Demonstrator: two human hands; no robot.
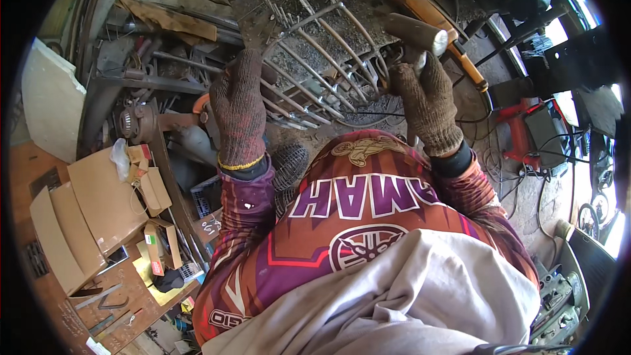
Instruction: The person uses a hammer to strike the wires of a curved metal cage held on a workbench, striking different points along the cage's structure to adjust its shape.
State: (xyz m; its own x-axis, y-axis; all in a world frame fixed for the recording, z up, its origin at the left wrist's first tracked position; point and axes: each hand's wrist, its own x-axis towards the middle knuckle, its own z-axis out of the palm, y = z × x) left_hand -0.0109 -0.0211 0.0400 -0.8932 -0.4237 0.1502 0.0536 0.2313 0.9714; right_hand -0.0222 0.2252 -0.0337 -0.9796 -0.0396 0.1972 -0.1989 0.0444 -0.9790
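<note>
Pale cloth (394, 296) overlaps shirt (282, 250) (purple lettering (379, 200)); left fingers (244, 69) grasp rack (332, 64), right fingers (432, 79) hammer (415, 33).

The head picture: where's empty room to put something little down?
A bare patch of grey floor shows between the right sleeve and the black cable. It's crowded between the left hand and right hand, where the metal rack is, and far left, with cardboard boxes.
</note>
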